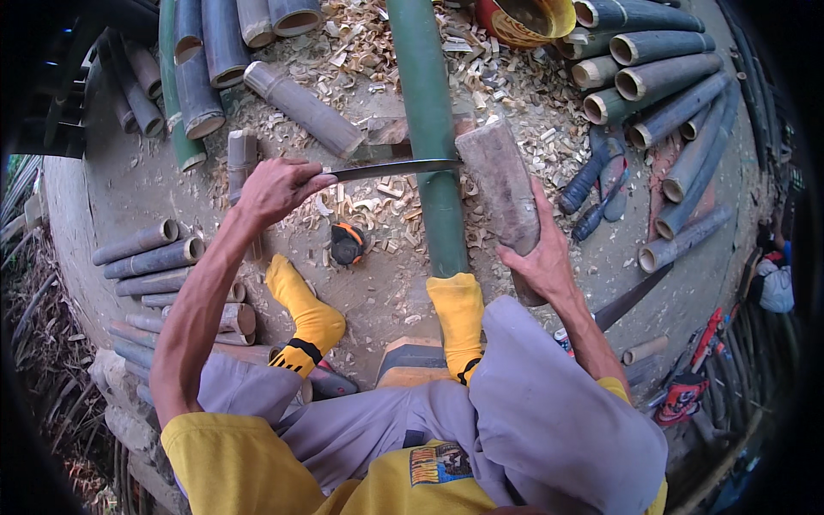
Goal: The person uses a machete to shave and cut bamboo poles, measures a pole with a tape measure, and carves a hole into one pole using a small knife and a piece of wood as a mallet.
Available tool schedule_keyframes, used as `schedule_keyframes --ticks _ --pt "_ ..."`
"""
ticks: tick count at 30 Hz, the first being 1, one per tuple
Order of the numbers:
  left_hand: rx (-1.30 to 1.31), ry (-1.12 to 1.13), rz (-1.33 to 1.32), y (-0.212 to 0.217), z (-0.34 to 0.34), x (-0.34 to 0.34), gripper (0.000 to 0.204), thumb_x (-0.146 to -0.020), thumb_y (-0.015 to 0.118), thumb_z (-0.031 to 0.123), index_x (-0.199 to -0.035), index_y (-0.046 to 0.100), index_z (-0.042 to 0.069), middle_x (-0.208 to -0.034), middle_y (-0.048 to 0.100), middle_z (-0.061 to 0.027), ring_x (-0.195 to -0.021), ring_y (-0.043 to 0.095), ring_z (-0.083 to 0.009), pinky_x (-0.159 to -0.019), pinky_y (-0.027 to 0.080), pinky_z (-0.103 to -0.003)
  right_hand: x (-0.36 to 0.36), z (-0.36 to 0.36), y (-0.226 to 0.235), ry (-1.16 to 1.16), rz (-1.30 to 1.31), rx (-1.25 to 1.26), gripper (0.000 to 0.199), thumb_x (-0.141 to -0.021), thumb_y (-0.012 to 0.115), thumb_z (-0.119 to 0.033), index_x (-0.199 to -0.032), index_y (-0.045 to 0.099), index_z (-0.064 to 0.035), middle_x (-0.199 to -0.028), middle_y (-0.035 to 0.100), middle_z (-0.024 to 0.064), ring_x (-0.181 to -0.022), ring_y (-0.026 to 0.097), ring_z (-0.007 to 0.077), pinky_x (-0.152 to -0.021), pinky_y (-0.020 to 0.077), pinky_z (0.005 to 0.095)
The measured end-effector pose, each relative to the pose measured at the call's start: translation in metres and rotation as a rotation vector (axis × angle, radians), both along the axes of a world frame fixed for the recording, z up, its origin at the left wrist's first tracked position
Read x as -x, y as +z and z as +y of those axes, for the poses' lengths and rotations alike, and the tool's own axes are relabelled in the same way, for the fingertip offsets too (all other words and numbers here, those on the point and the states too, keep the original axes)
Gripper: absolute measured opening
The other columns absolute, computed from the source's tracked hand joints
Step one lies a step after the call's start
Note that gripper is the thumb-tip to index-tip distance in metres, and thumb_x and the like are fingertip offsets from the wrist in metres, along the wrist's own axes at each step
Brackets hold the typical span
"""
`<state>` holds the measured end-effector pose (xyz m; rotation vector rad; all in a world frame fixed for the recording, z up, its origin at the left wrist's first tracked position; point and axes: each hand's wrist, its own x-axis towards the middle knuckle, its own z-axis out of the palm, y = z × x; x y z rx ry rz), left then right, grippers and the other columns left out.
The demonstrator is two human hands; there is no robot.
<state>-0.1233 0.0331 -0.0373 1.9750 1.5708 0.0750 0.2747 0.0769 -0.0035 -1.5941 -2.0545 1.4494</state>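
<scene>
My left hand (281, 190) is closed round the handle of a knife (390, 169), whose long dark blade lies across a green bamboo pole (425, 94). The handle is mostly hidden in my fingers. On the other side, my right hand (542, 257) grips a thick, worn wooden block (502, 189) by its lower part. The block's upper end is beside the blade's tip; whether they touch I cannot tell. The pole runs from the far edge toward me, and its near end is at my foot in a yellow sock (455, 318).
Cut bamboo tubes (669, 77) are piled at the right, with more (202, 64) at the far left and near left. Wood shavings (343, 60) cover the ground. An orange-black tape measure (348, 244), dark-handled tools (592, 184), a saw (631, 300) and a bucket (524, 21) surround the pole.
</scene>
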Motion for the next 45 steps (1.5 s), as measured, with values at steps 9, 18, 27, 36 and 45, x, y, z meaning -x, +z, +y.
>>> schedule_keyframes --ticks 9,18,27,36,45 --pt "0.043 -0.015 0.04 -0.007 -0.004 -0.001 0.038 -0.093 0.053 0.037 -0.077 0.055 0.004 -0.071 0.057 -0.0169 -0.066 0.057 -0.039 -0.058 0.043 -0.048 0.019 0.047 0.056 0.125 0.143 -0.297 0.104 -0.063 0.078 -0.013 -0.149 0.02 -0.0132 -0.137 0.046 0.021 -0.125 0.048 0.0332 -0.104 0.0393 0.0394" --pt "0.106 -0.046 0.068 -0.009 0.007 -0.007 0.047 -0.093 0.049 0.047 -0.079 0.058 0.003 -0.068 0.059 -0.0201 -0.066 0.058 -0.0411 -0.06 0.045 -0.049 0.039 0.083 0.038 0.639 -0.334 -0.247 0.097 -0.068 0.075 -0.021 -0.148 0.02 -0.0211 -0.097 0.056 0.0239 -0.09 0.063 0.0332 -0.082 0.0527 0.0444" --pt "0.108 -0.005 0.059 -0.009 -0.003 -0.001 0.05 -0.093 0.047 0.05 -0.079 0.058 0.003 -0.067 0.059 -0.0202 -0.067 0.059 -0.0413 -0.061 0.046 -0.049 0.091 0.111 0.099 -0.008 0.559 -0.632 0.088 -0.067 0.08 -0.023 -0.14 0.033 -0.0041 -0.124 0.049 0.0189 -0.11 0.054 0.0281 -0.095 0.0466 0.0396" --pt "0.122 0.026 0.043 -0.006 -0.005 -0.003 0.044 -0.093 0.05 0.047 -0.082 0.06 0.006 -0.064 0.057 -0.0209 -0.065 0.058 -0.0418 -0.059 0.045 -0.049 0.065 0.106 0.074 0.44 0.129 -0.093 0.098 -0.064 0.078 -0.019 -0.147 0.026 -0.0165 -0.133 0.049 0.0195 -0.118 0.054 0.0301 -0.103 0.042 0.0391" --pt "0.221 -0.001 0.011 -0.018 -0.004 -0.002 0.044 -0.092 0.054 0.046 -0.086 0.061 0.003 -0.066 0.057 -0.0207 -0.061 0.055 -0.0396 -0.06 0.045 -0.046 0.036 0.081 0.029 0.423 -0.041 0.324 0.098 -0.061 0.076 -0.028 -0.145 0.029 -0.0084 -0.128 0.049 0.0177 -0.117 0.051 0.0285 -0.102 0.0372 0.0366"
